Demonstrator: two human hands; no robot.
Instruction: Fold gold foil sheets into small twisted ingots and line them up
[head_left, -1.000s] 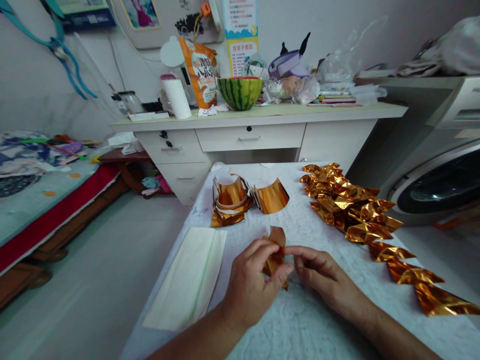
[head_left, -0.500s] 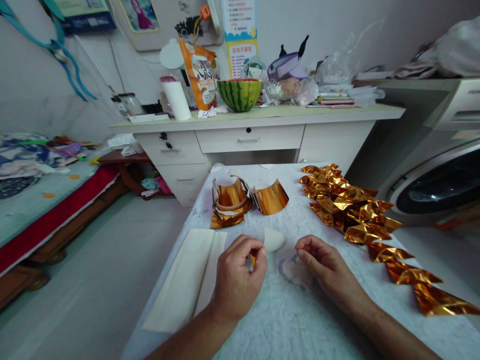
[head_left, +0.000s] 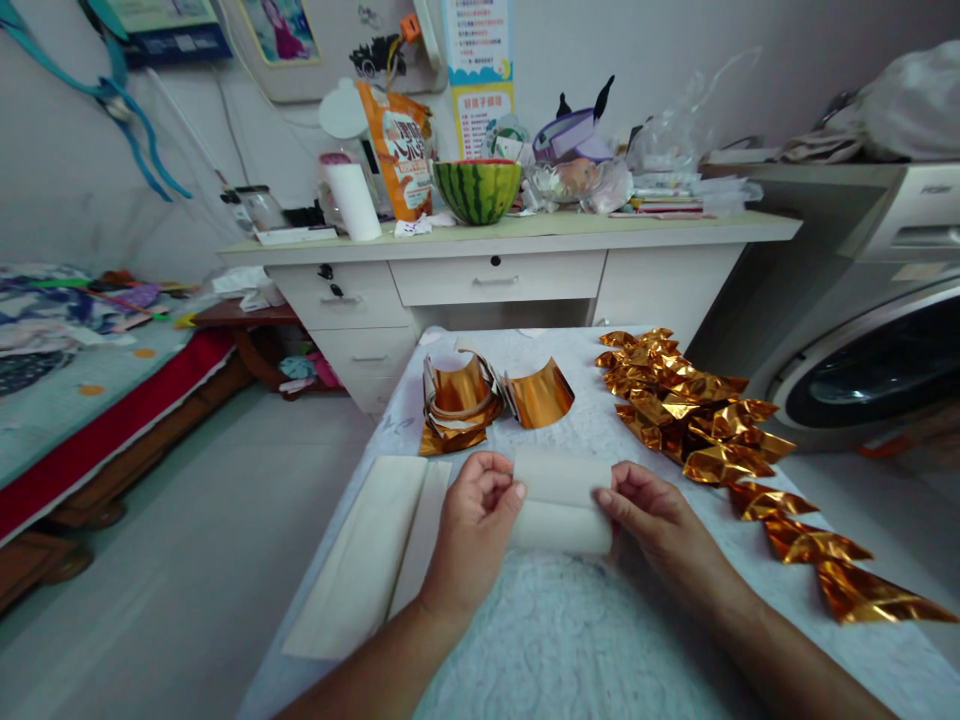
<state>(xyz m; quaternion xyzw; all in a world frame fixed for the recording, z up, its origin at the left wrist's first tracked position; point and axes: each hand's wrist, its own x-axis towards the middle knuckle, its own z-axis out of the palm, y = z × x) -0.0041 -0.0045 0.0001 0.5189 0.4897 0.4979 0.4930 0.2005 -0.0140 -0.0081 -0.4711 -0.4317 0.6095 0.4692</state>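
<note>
Head view, hands [head_left: 476, 535] [head_left: 667, 520] holding paper [head_left: 562, 505], Haier washer [head_left: 862, 310]

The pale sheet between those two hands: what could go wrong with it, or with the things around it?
The pale sheet could crease askew or tear if the left hand and right hand pull unevenly, since each pinches one end. The curled gold sheets stand loosely just beyond and might topple if bumped. The nearest folded gold piece lies by the table's right edge, so a stray forearm could perhaps knock it off.
</note>
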